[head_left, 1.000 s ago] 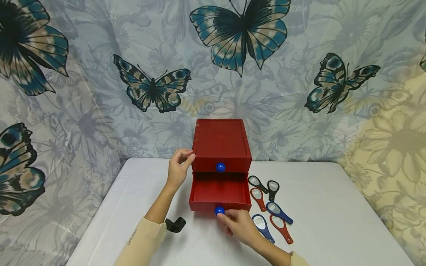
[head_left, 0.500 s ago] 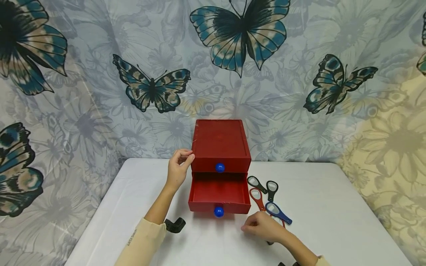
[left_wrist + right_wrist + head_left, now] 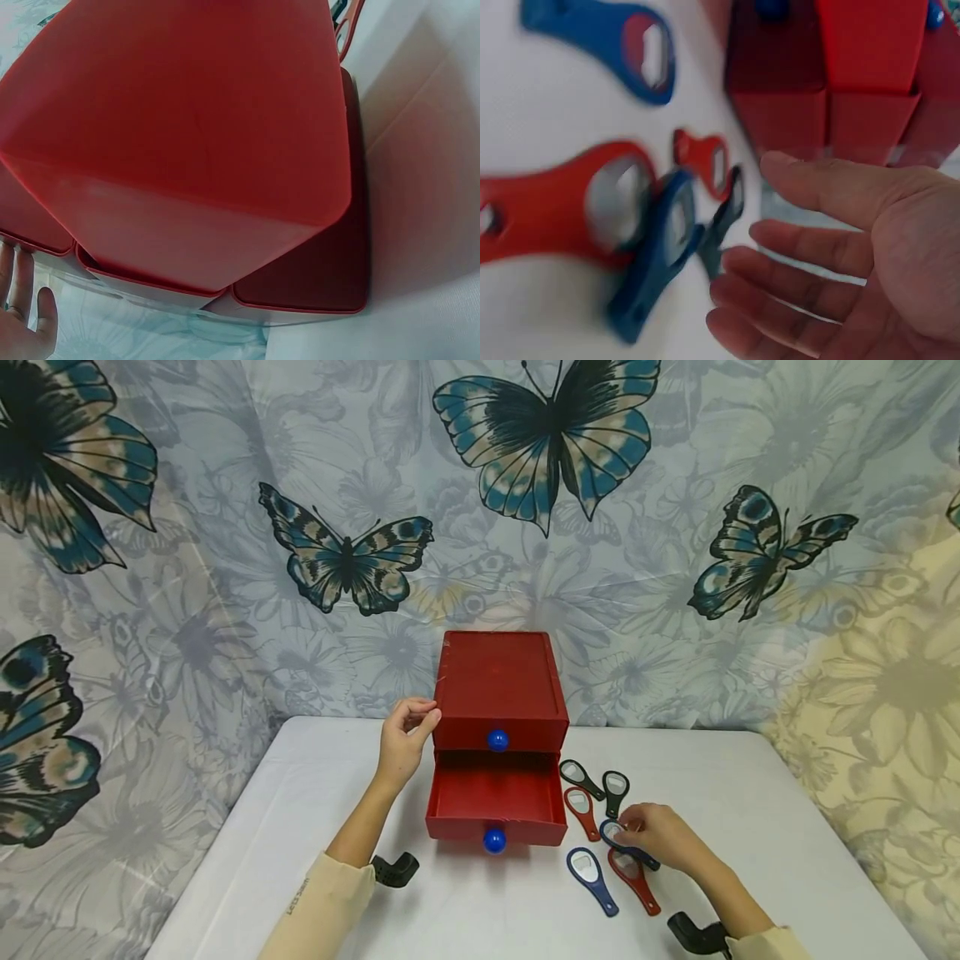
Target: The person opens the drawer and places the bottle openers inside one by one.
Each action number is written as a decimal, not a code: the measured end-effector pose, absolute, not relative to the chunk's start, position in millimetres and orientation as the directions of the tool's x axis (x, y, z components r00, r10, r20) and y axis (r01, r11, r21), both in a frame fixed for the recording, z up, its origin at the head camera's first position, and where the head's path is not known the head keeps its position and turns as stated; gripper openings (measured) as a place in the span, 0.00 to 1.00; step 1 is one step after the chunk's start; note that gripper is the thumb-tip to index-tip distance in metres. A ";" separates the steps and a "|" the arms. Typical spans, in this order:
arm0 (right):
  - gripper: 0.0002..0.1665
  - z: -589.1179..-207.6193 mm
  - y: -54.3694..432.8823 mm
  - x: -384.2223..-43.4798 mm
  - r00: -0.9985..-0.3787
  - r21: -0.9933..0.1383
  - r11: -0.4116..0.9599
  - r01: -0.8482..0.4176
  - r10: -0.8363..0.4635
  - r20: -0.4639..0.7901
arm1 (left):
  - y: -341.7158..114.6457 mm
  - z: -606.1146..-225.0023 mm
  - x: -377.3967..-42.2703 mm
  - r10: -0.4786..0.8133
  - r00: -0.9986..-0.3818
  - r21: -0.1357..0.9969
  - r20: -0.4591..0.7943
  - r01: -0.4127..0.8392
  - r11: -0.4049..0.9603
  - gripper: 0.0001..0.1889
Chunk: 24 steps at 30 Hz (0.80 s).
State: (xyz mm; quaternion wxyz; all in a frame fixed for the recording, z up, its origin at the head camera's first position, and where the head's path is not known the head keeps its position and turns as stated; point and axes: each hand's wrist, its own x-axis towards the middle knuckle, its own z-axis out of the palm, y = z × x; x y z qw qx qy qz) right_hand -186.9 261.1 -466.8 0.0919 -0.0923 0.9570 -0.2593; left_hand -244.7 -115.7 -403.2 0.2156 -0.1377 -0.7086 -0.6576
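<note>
A red two-drawer cabinet (image 3: 498, 677) stands at the back of the table, its lower drawer (image 3: 528, 833) pulled out and its upper one closed. My left hand (image 3: 401, 747) rests its fingertips against the cabinet's left side; in the left wrist view its fingers look fairly straight. My right hand (image 3: 663, 839) is over a blue bottle opener (image 3: 647, 860), fingers spread and loosely bent, holding nothing in the right wrist view. Nearby lie a red bottle opener (image 3: 645, 897), another blue bottle opener (image 3: 604, 902), a smaller-looking red one and two black bottle openers (image 3: 597, 792).
The white table (image 3: 750, 810) extends to the right of the bottle openers and in front of the drawer. Behind it hangs a butterfly-print cloth (image 3: 637, 677). A black wrist camera mount (image 3: 395, 869) sticks out by the left sleeve, another (image 3: 696, 935) by the right.
My right hand has let go of the lower drawer's blue knob and moved right, over the bottle openers. The drawer stays out, and my left hand keeps its place.
</note>
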 end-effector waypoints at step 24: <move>0.13 -496.9 274.7 -176.6 -0.982 -0.463 0.886 -0.003 -0.091 -0.168 | -113.9 -395.3 -238.2 -0.084 -0.873 0.876 0.480 0.471 0.103 0.10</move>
